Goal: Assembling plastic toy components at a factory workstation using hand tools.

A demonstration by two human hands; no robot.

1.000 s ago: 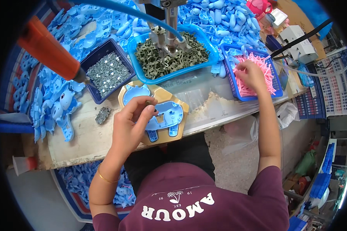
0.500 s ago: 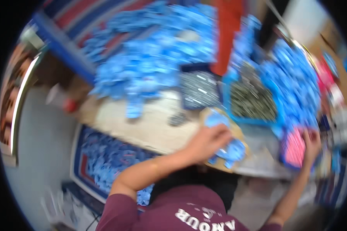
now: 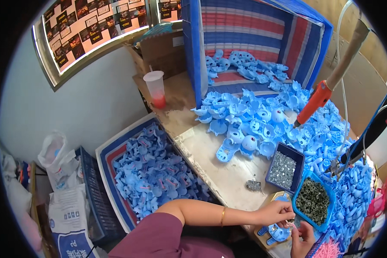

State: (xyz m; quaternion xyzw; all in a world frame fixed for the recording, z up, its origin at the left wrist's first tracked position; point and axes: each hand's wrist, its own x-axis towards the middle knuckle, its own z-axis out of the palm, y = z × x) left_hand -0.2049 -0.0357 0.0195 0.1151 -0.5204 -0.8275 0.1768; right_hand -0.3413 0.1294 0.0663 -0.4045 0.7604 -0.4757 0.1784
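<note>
Tan jig (image 3: 269,202), one: lies on the desk (image 3: 234,185) before you, apparently to keep the blue shell (image 3: 280,233) steady. Turquoise tub (image 3: 320,182) of dark green parts (image 3: 314,201), navy tray (image 3: 300,170) of silvery bits (image 3: 284,167), basket (image 3: 316,245) of pink pieces (image 3: 327,249): grouped nearby, likely for short reaches. Small pinkish piece (image 3: 290,223): between your hands, beside the shell — probably raised for a clear view. Your left hand (image 3: 276,213): forearm (image 3: 241,216) stretched across the desk edge, fingertips pinched at that piece. Your right hand (image 3: 304,238): close by, thumb and finger curled toward it — whether clamped, cannot be told.
</note>
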